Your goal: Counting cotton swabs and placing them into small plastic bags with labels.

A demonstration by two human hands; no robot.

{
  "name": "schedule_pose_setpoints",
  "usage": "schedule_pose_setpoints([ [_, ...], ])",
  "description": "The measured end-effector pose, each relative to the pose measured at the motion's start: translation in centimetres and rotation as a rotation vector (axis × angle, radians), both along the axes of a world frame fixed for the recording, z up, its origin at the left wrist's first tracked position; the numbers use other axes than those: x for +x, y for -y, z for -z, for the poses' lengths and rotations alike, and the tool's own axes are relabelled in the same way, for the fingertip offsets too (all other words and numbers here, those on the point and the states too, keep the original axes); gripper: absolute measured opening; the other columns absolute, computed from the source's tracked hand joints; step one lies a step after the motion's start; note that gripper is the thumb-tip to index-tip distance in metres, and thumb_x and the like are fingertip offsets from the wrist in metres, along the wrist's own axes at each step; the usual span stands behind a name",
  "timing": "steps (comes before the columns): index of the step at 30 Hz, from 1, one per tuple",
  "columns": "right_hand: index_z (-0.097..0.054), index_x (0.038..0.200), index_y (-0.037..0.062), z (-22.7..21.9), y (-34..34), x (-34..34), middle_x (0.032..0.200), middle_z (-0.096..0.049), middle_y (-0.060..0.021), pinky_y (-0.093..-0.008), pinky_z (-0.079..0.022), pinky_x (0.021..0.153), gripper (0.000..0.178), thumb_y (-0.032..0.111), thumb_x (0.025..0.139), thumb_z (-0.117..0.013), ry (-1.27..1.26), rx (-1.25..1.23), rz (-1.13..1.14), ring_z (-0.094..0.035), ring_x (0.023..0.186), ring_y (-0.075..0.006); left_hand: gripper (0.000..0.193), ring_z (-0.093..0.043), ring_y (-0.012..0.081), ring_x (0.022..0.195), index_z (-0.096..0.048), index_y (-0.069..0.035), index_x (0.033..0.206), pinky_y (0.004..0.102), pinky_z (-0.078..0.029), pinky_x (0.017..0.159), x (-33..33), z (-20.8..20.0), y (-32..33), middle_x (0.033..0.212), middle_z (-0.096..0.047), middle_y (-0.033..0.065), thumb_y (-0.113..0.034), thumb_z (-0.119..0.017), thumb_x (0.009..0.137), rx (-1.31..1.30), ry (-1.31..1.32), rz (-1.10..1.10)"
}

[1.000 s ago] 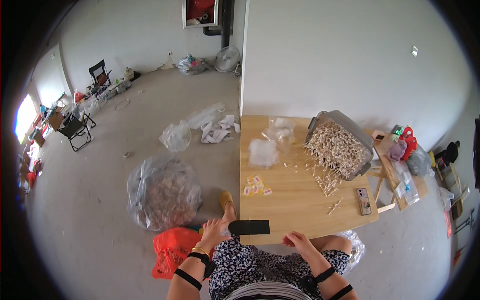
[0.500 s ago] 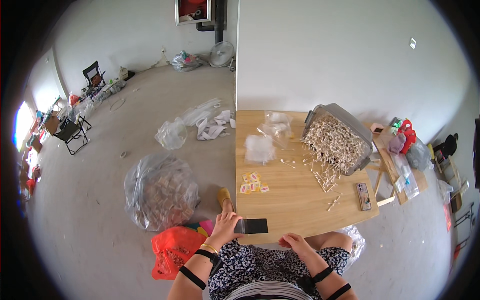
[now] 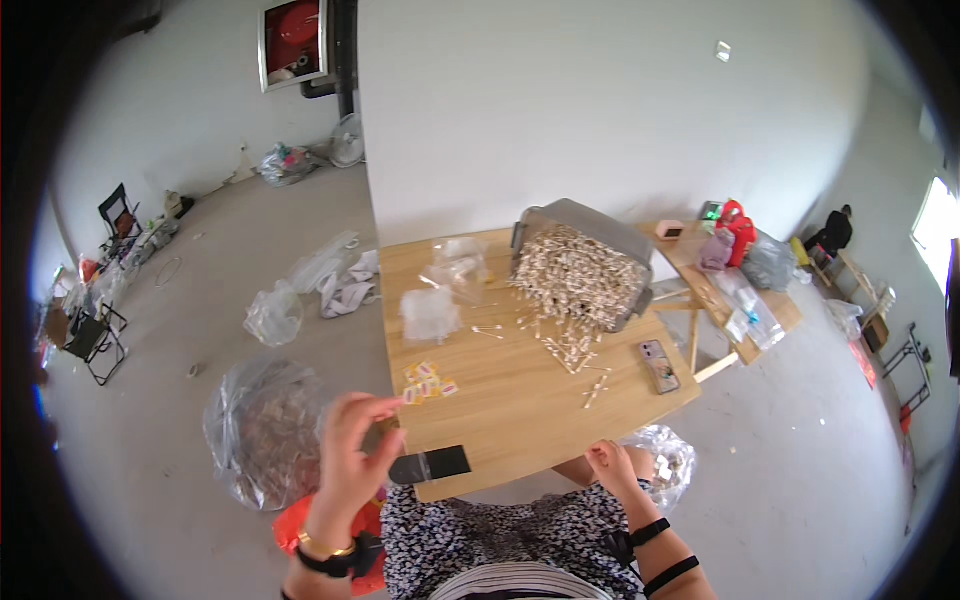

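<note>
Bare workroom, looks like a makeshift packing space in an unfinished room; plain white walls, raw concrete floor (image 3: 250,250). Landmark: wooden table (image 3: 520,400) pushed against the wall. On it, tipped grey bin (image 3: 585,260) spilling small sticks, loose clear bags (image 3: 430,312). Left of table, big clear sack (image 3: 265,430) on the floor, more bags. Far left of table, folding chair (image 3: 95,340). Right of table, cluttered side bench (image 3: 740,290)

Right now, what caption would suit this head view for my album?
Seated person's left hand raised beside a wooden table bearing a tipped bin of small sticks; right hand at its near edge.
</note>
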State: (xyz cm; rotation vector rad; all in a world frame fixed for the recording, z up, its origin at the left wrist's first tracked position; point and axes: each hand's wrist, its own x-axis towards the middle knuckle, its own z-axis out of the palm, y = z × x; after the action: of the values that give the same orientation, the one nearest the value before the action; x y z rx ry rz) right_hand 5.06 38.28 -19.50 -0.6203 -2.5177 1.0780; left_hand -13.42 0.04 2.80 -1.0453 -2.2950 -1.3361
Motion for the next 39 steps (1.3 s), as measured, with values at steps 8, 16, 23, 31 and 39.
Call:
schedule_pose_setpoints([
  [8, -0.067, 0.09, 0.0022, 1.1, -7.4, 11.4, 0.085, -0.067, -0.0141, -0.0415, -0.05, 0.077, 0.008, 0.008, 0.084, -0.068, -0.028, 0.303, 0.266, -0.064, 0.084, -0.0319, 0.029, -0.041, 0.0117, 0.086, -0.053, -0.02, 0.093, 0.0348, -0.032, 0.072, 10.8, -15.1, 1.7, 0.088, -0.043, -0.0051, -0.044, -0.069, 0.09, 0.444, -0.397, 0.775],
  [16, -0.067, 0.085, 0.0021, 7.4, -9.1, 22.1, 0.077, -0.066, -0.0133, -0.0409, -0.051, 0.07, 0.015, 0.016, 0.084, -0.071, 0.122, 0.253, 0.405, -0.064, 0.074, -0.0294, 0.025, -0.049, 0.0257, 0.085, -0.064, -0.016, 0.086, 0.0329, -0.046, 0.063, 17.4, -15.4, -2.9, 0.082, -0.053, 0.0006, -0.041, -0.062, 0.081, 0.78, -0.265, 0.154],
  [23, -0.071, 0.083, -0.0014, 14.0, -10.0, 25.6, 0.075, -0.07, -0.0177, -0.0407, -0.054, 0.068, 0.023, 0.021, 0.08, -0.073, 0.207, 0.03, 0.492, -0.069, 0.071, -0.0303, 0.028, -0.041, 0.014, 0.089, -0.054, -0.023, 0.092, 0.0375, -0.033, 0.073, 15.3, -17.4, 1.4, 0.091, -0.046, -0.0074, -0.045, -0.071, 0.086, 0.453, -1.047, 0.006],
  [31, -0.075, 0.083, 0.0008, 20.4, -9.8, 31.8, 0.071, -0.072, -0.0119, -0.0368, -0.054, 0.066, 0.023, 0.024, 0.079, -0.073, 0.435, -0.256, 0.617, -0.069, 0.066, -0.0215, 0.037, -0.039, 0.0141, 0.095, -0.05, -0.034, 0.105, 0.043, -0.028, 0.077, 14.9, -18.3, 4.5, 0.105, -0.042, -0.0124, -0.05, -0.075, 0.084, 0.06, -1.29, -0.016],
  [39, -0.076, 0.084, 0.0, 21.7, -8.6, 33.3, 0.071, -0.072, -0.0078, -0.0316, -0.052, 0.062, 0.02, 0.019, 0.078, -0.074, 0.498, -0.489, 0.755, -0.067, 0.065, -0.017, 0.043, -0.041, 0.0168, 0.099, -0.045, -0.032, 0.11, 0.0474, -0.03, 0.08, 16.6, -21.4, 7.3, 0.109, -0.043, -0.0103, -0.054, -0.071, 0.085, -0.155, -1.442, 0.045],
])
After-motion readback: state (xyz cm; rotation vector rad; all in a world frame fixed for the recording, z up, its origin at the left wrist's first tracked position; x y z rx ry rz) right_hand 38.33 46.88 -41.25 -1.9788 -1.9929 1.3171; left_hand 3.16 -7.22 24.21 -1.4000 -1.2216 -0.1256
